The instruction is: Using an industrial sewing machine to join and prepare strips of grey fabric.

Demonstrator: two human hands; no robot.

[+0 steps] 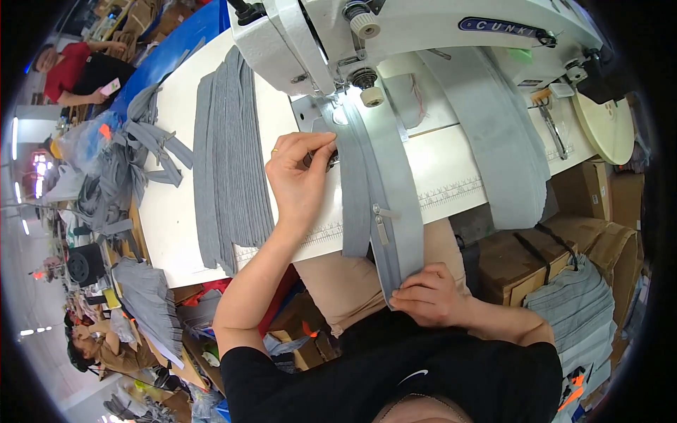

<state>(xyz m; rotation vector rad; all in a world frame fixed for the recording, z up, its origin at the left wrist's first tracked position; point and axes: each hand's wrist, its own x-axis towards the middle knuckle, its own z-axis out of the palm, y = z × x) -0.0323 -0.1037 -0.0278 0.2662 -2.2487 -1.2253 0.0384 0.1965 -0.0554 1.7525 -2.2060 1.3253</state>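
Observation:
A grey fabric strip with a zipper (386,233) runs from under the sewing machine's needle area (342,106) down over the table edge toward my lap. Its metal zipper slider and pull (381,218) lie near the table edge. My left hand (300,173) has thumb and forefinger pinched at the left edge of a narrower grey fabric strip (355,190), just in front of the needle area. Small dark metal parts show beside those fingers, partly hidden. My right hand (431,295) is closed on the lower end of the zipper strip, over my lap.
A stack of grey strips (229,162) lies left on the white table (169,240); wide grey pieces (493,141) lie right. Thread snips (552,130) rest beyond them. Cardboard boxes (522,257) and folded fabric (575,310) stand lower right. Two people are at the far left.

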